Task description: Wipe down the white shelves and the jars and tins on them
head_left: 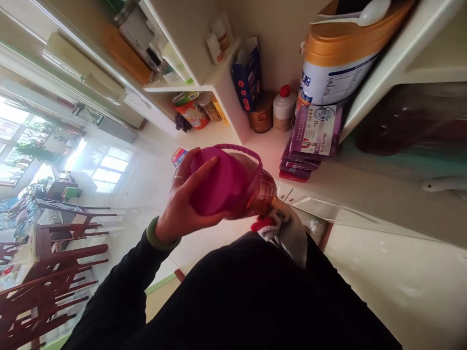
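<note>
Where I see the pink-lidded jar (239, 180): held before the open shelves (228, 107)
Left hand (182, 204): gripping the jar round its lid (215, 189)
Right hand (278, 204): mostly hidden beside a cloth (296, 233); I cannot tell its grip
Purple boxes (314, 130): stacked near the jar

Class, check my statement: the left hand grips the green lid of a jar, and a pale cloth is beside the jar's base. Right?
Not quite: the lid is magenta, not green, as the head view shows. The left hand does grip it, and the pale cloth is beside the jar's base.
</note>
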Action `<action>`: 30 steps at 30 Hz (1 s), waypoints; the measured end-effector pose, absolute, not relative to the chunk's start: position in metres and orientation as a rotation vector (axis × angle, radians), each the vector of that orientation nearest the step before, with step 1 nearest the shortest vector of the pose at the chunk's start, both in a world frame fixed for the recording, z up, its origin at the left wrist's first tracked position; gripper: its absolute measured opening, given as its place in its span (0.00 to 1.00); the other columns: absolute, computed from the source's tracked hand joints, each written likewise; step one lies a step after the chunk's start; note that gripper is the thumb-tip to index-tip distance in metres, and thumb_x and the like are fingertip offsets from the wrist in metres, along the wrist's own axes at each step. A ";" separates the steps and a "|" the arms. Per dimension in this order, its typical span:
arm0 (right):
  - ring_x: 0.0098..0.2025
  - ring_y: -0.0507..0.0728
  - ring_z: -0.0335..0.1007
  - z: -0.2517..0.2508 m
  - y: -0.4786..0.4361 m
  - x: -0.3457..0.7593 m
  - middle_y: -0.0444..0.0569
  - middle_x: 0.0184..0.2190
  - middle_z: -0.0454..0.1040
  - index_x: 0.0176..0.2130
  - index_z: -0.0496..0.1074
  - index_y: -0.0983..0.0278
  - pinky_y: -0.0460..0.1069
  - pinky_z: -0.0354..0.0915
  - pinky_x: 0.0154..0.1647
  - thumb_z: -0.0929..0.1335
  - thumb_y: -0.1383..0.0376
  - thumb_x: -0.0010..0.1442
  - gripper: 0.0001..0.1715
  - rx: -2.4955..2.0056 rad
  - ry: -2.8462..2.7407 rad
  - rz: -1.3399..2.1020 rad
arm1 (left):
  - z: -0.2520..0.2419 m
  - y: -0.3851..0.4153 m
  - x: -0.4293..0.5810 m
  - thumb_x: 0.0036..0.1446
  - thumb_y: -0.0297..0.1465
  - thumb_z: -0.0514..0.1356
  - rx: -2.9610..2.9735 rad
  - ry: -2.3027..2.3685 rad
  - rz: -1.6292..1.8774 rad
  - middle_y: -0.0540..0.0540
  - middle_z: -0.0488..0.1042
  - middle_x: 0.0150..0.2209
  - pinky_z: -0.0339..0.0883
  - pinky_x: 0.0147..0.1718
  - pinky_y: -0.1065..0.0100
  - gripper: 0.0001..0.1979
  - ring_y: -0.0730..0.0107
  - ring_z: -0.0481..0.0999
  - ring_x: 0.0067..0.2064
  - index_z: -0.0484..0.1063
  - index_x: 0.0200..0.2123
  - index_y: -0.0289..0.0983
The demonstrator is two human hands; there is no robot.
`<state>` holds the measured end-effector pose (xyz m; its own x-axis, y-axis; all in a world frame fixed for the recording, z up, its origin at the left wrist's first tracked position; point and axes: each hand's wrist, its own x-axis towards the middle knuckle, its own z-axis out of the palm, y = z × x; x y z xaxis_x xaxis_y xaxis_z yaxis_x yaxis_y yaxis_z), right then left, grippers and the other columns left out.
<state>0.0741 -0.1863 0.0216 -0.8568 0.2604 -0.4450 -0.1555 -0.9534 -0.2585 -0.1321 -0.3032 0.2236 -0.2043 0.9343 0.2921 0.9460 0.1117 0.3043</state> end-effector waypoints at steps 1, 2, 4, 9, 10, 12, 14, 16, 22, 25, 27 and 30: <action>0.18 0.49 0.55 0.016 -0.185 0.062 0.42 0.18 0.67 0.26 0.60 0.58 0.44 0.52 0.16 0.77 0.54 0.57 0.25 -0.733 -0.286 2.834 | 0.216 -0.299 -0.145 0.52 0.58 0.75 -1.975 -2.332 -0.664 0.36 0.57 0.78 0.67 0.72 0.38 0.53 0.33 0.63 0.77 0.63 0.76 0.50; 0.17 0.48 0.53 0.010 -0.183 0.052 0.41 0.18 0.66 0.26 0.59 0.58 0.44 0.51 0.15 0.77 0.54 0.57 0.26 -0.746 -0.259 2.846 | 0.207 -0.293 -0.157 0.51 0.58 0.76 -1.991 -2.338 -0.655 0.36 0.57 0.78 0.67 0.72 0.38 0.54 0.33 0.62 0.77 0.63 0.76 0.49; 0.17 0.47 0.50 -0.004 -0.179 0.034 0.40 0.18 0.64 0.26 0.56 0.58 0.43 0.49 0.15 0.77 0.53 0.57 0.28 -0.767 -0.185 2.837 | 0.191 -0.278 -0.179 0.48 0.59 0.77 -2.035 -2.346 -0.637 0.35 0.56 0.78 0.66 0.72 0.38 0.56 0.32 0.61 0.77 0.64 0.76 0.48; 0.17 0.45 0.46 -0.029 -0.165 0.000 0.36 0.17 0.57 0.25 0.50 0.58 0.41 0.47 0.16 0.79 0.56 0.53 0.35 -0.770 -0.011 2.777 | 0.158 -0.232 -0.221 0.44 0.57 0.80 -2.149 -2.375 -0.616 0.35 0.54 0.79 0.60 0.75 0.38 0.57 0.32 0.59 0.78 0.66 0.74 0.47; 0.17 0.45 0.45 -0.031 -0.162 -0.006 0.35 0.17 0.54 0.25 0.49 0.58 0.41 0.46 0.16 0.79 0.58 0.52 0.35 -0.755 0.009 2.765 | 0.154 -0.223 -0.227 0.44 0.56 0.80 -2.175 -2.379 -0.606 0.35 0.54 0.80 0.60 0.75 0.37 0.57 0.32 0.59 0.78 0.67 0.74 0.47; 0.18 0.44 0.42 -0.034 -0.156 -0.016 0.33 0.16 0.50 0.25 0.47 0.58 0.40 0.45 0.16 0.79 0.60 0.51 0.36 -0.728 0.034 2.733 | 0.148 -0.204 -0.239 0.44 0.56 0.80 -2.236 -2.367 -0.581 0.35 0.55 0.79 0.58 0.75 0.36 0.57 0.32 0.59 0.78 0.67 0.74 0.47; 0.18 0.45 0.41 -0.034 -0.151 -0.024 0.33 0.17 0.47 0.26 0.47 0.58 0.40 0.46 0.16 0.79 0.60 0.51 0.36 -0.717 0.025 2.685 | 0.145 -0.187 -0.250 0.45 0.56 0.79 -2.307 -2.337 -0.563 0.34 0.57 0.79 0.58 0.75 0.37 0.57 0.33 0.60 0.78 0.66 0.75 0.47; 0.19 0.45 0.43 -0.034 -0.148 -0.032 0.33 0.18 0.51 0.26 0.49 0.58 0.40 0.48 0.17 0.79 0.62 0.50 0.34 -0.714 -0.024 2.602 | 0.142 -0.171 -0.259 0.46 0.56 0.79 -2.366 -2.301 -0.567 0.34 0.59 0.78 0.59 0.76 0.38 0.56 0.35 0.61 0.77 0.67 0.75 0.46; 0.19 0.44 0.42 -0.041 -0.134 -0.049 0.33 0.19 0.50 0.27 0.46 0.58 0.41 0.49 0.17 0.78 0.63 0.47 0.36 -0.732 0.014 2.547 | 0.140 -0.136 -0.276 0.45 0.56 0.79 -2.432 -2.251 -0.515 0.34 0.60 0.78 0.60 0.75 0.37 0.57 0.34 0.63 0.76 0.67 0.74 0.46; 0.19 0.45 0.41 -0.046 -0.125 -0.056 0.33 0.19 0.48 0.27 0.42 0.57 0.40 0.47 0.16 0.78 0.61 0.47 0.38 -0.747 0.072 2.564 | 0.139 -0.123 -0.281 0.45 0.56 0.79 -2.455 -2.233 -0.500 0.34 0.60 0.78 0.60 0.76 0.39 0.57 0.36 0.63 0.77 0.67 0.75 0.45; 0.20 0.45 0.42 -0.047 -0.120 -0.061 0.33 0.20 0.47 0.28 0.41 0.57 0.40 0.47 0.17 0.77 0.61 0.48 0.39 -0.726 0.098 2.571 | 0.139 -0.116 -0.283 0.46 0.55 0.79 -2.470 -2.223 -0.501 0.35 0.60 0.78 0.59 0.76 0.40 0.56 0.36 0.62 0.77 0.67 0.75 0.46; 0.20 0.44 0.44 -0.045 -0.113 -0.065 0.34 0.20 0.46 0.28 0.38 0.58 0.40 0.50 0.18 0.76 0.63 0.45 0.41 -0.698 0.136 2.573 | 0.139 -0.104 -0.287 0.47 0.53 0.79 -2.480 -2.228 -0.506 0.35 0.61 0.77 0.58 0.77 0.42 0.55 0.37 0.61 0.78 0.66 0.75 0.45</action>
